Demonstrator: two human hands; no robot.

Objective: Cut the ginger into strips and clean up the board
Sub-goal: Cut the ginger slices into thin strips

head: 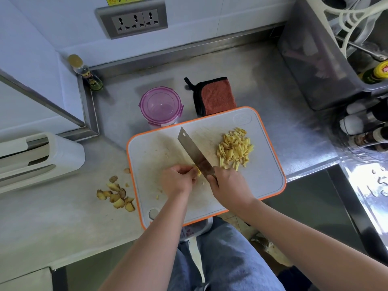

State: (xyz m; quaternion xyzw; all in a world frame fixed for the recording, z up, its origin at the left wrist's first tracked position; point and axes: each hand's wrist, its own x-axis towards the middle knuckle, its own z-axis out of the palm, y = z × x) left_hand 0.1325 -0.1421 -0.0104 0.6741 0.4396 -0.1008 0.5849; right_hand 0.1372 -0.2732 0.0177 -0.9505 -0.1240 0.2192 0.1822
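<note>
Near the front middle of the cutting board (pixel 262 175), a small pale-yellow piece of ginger (pixel 198 172) sits pinched under the curled fingertips of the left hand (pixel 178 180), with only its cut end showing. The right hand (pixel 228 189) is wrapped round the handle of a knife (pixel 194 151) (a broad, rectangular steel blade with a hole near its far corner). Its edge rests against the ginger just beside the left fingertips, and the blade runs away from the person, slightly leftward. To the right of the blade a loose heap of ginger strips (pixel 235 148) lies on the board, thin, yellow and matchstick-shaped. The board is a white plastic rectangle with rounded corners and an orange rim, its surface scuffed and stained. Its near edge overhangs the worktop (pixel 262 80), which is dull brushed steel. Off the board's left edge, knobbly brown-skinned ginger trimmings (pixel 117 196) lie scattered on the worktop. Behind the board stand a round container (pixel 160 106) with a clear pink clip-on lid and a folded rust-coloured terry cloth (pixel 217 97) edged in black, its near end hidden by the board's far edge. A small glass bottle (pixel 86 73) stands in the back left corner, below a triple wall socket (pixel 134 21).
</note>
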